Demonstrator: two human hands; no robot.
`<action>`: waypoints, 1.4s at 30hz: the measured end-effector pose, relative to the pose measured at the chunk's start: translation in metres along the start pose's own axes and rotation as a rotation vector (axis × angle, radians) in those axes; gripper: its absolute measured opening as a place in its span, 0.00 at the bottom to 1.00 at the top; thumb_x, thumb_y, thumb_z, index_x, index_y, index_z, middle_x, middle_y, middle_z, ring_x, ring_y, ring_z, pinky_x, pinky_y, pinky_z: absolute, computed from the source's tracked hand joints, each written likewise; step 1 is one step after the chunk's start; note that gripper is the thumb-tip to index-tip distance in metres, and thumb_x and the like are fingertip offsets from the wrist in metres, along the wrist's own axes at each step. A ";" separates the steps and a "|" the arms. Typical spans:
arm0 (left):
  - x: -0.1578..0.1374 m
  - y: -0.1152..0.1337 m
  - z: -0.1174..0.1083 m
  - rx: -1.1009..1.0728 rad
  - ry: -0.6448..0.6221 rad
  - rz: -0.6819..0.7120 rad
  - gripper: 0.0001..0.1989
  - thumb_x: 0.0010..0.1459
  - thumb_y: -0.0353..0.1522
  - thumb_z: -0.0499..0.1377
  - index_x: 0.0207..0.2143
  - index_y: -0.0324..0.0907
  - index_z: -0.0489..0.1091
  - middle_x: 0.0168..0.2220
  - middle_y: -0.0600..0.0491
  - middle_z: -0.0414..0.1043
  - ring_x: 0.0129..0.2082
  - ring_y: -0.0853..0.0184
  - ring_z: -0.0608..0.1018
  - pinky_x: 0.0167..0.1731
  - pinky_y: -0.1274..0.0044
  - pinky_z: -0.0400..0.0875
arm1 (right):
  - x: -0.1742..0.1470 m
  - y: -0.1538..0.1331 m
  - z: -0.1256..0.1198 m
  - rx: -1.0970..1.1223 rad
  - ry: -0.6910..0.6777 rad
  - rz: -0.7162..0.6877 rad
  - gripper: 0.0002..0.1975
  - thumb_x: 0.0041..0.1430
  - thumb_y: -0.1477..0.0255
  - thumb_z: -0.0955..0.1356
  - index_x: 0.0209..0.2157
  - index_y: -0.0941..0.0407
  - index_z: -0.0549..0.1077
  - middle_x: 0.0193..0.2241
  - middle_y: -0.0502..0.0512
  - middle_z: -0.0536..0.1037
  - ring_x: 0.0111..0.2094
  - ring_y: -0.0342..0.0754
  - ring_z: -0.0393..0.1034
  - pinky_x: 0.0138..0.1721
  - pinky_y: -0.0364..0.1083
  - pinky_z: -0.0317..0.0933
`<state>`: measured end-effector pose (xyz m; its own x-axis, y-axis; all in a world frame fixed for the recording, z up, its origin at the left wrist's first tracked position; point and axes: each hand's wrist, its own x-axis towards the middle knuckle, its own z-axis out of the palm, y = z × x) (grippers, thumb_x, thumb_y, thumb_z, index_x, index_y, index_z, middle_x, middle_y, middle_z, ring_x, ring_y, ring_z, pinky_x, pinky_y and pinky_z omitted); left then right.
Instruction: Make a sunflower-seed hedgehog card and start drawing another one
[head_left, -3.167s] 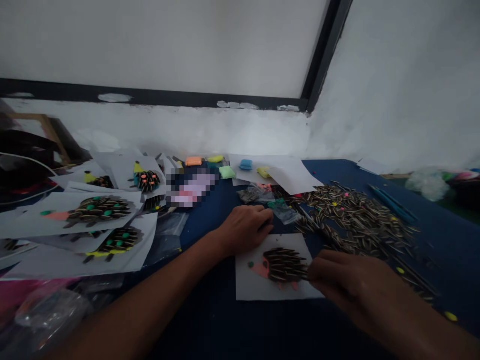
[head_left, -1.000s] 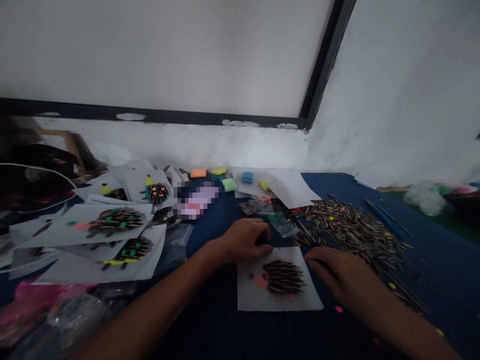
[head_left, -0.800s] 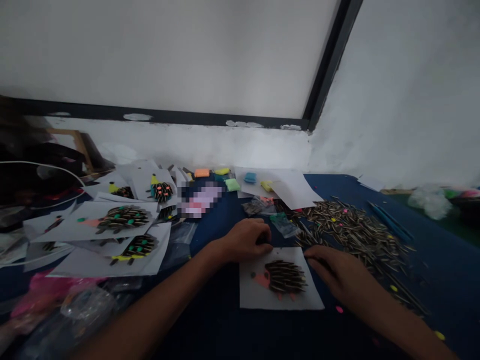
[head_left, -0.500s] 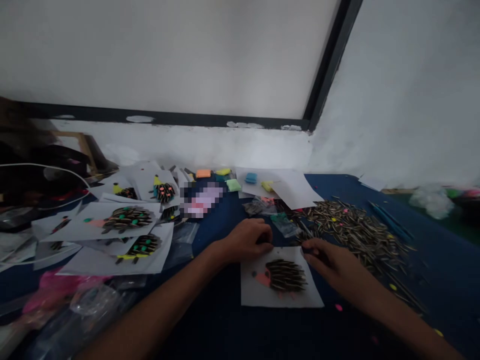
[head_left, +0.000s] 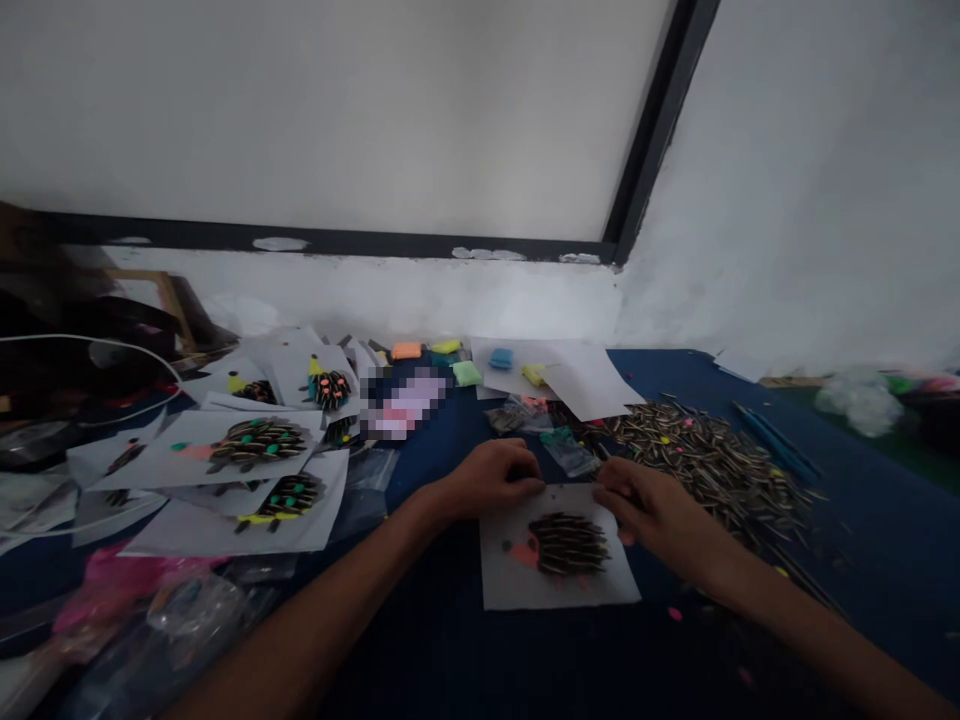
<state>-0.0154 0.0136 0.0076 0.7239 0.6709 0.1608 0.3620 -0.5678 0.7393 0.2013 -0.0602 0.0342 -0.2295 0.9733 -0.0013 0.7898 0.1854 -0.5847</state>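
A small white sheet of paper (head_left: 502,590) lies on the blue table, bearing a hedgehog made of dark striped sunflower seeds (head_left: 571,545) with a pink clay face (head_left: 523,552). Its top left edge is under the curled fingers of my left hand (head_left: 501,478), thumb and forefinger close together on the paper. At the top right corner, my right hand (head_left: 637,500) has its fingers pinched together on the sheet. The exact contact of the right fingertips is partly hidden.
A large heap of sunflower seeds (head_left: 712,460) spreads to the right, with blue tweezers (head_left: 780,440) beside it. Several finished hedgehog sheets (head_left: 157,460) overlap at left, above crumpled plastic bags (head_left: 187,610). Coloured clay packets (head_left: 466,373) and blank paper (head_left: 589,375) lie near the wall.
My right hand has moved slightly up and left onto the sheet's corner, its fingers closing there. The sheet has shifted a little up and left. My left hand stays nearly in place.
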 end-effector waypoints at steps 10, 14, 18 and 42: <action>0.000 -0.006 -0.001 -0.296 -0.008 -0.076 0.10 0.56 0.34 0.57 0.29 0.35 0.72 0.24 0.55 0.68 0.25 0.73 0.67 0.25 0.82 0.59 | -0.003 0.003 0.009 0.212 0.012 0.029 0.12 0.62 0.62 0.60 0.27 0.53 0.61 0.18 0.42 0.61 0.16 0.42 0.63 0.22 0.43 0.56; 0.000 -0.008 -0.001 -0.361 0.005 -0.104 0.11 0.56 0.35 0.58 0.29 0.34 0.72 0.24 0.55 0.69 0.25 0.73 0.67 0.25 0.82 0.60 | -0.005 0.002 0.011 0.210 -0.052 0.040 0.16 0.63 0.62 0.59 0.23 0.53 0.60 0.13 0.43 0.62 0.16 0.43 0.62 0.22 0.43 0.55; 0.000 -0.008 0.000 -0.400 0.022 -0.113 0.10 0.55 0.34 0.58 0.29 0.34 0.71 0.24 0.55 0.68 0.24 0.74 0.67 0.24 0.82 0.59 | -0.007 -0.001 0.011 0.255 -0.091 0.053 0.17 0.64 0.61 0.57 0.25 0.53 0.63 0.13 0.44 0.64 0.17 0.45 0.63 0.24 0.43 0.57; -0.001 -0.009 0.000 -0.216 0.009 -0.064 0.12 0.56 0.37 0.57 0.29 0.35 0.73 0.25 0.54 0.68 0.26 0.72 0.68 0.25 0.82 0.60 | -0.007 0.000 0.013 0.210 0.016 0.022 0.15 0.61 0.62 0.56 0.28 0.52 0.67 0.19 0.51 0.71 0.20 0.48 0.67 0.23 0.45 0.63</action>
<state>-0.0195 0.0179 0.0008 0.6977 0.7073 0.1139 0.2727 -0.4091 0.8708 0.1955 -0.0688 0.0235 -0.2029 0.9792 -0.0036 0.6578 0.1336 -0.7412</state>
